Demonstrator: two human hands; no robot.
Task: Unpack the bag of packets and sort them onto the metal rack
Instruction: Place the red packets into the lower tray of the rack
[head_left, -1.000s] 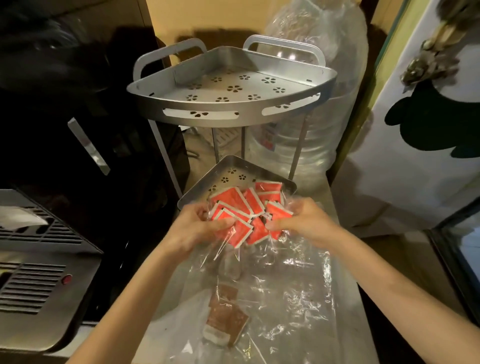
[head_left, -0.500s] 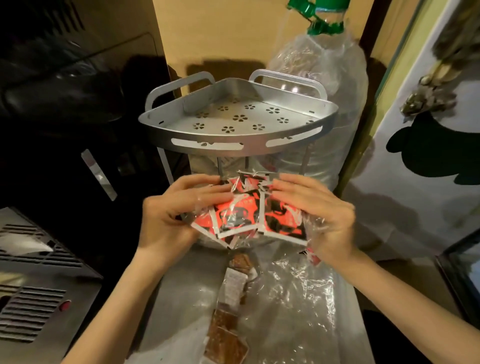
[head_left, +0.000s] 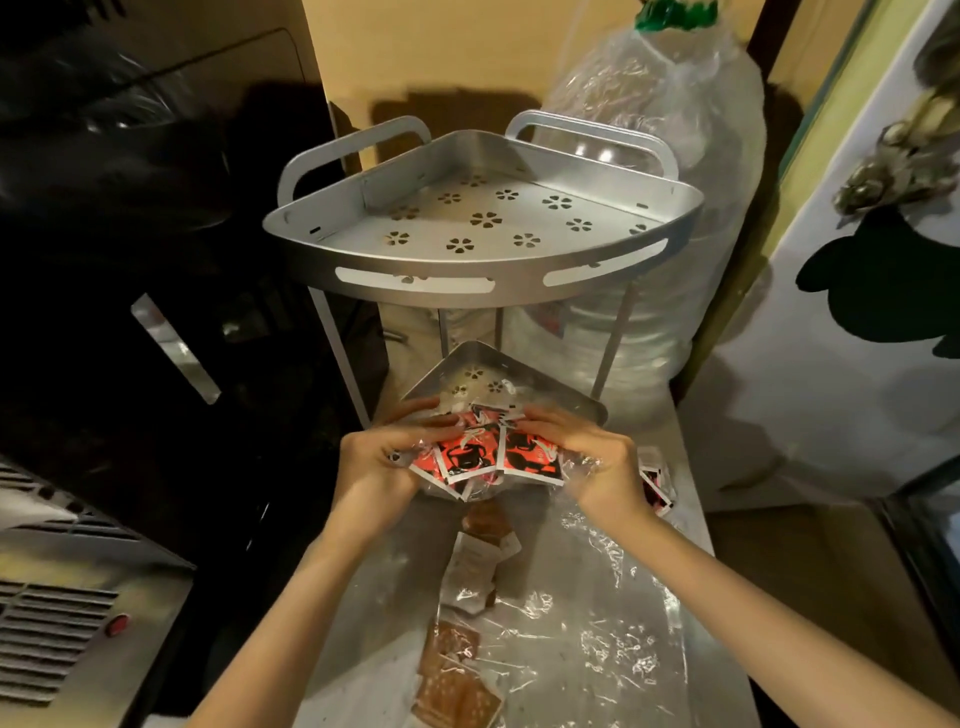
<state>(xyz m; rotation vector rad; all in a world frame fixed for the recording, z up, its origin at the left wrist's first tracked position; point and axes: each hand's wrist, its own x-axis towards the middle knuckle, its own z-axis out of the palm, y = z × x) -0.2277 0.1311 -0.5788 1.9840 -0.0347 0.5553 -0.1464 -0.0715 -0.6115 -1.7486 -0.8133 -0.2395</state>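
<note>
I have lowered the red packets (head_left: 485, 457) from the upper tier toward the rack's lower tray (head_left: 519, 375), so placing looks close. My left hand (head_left: 375, 462) and right hand (head_left: 592, 457) grip them at six o'clock. Black print shows; I cannot read it.

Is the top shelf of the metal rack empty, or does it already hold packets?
Empty. The top shelf shows only its bare perforated floor.
</note>
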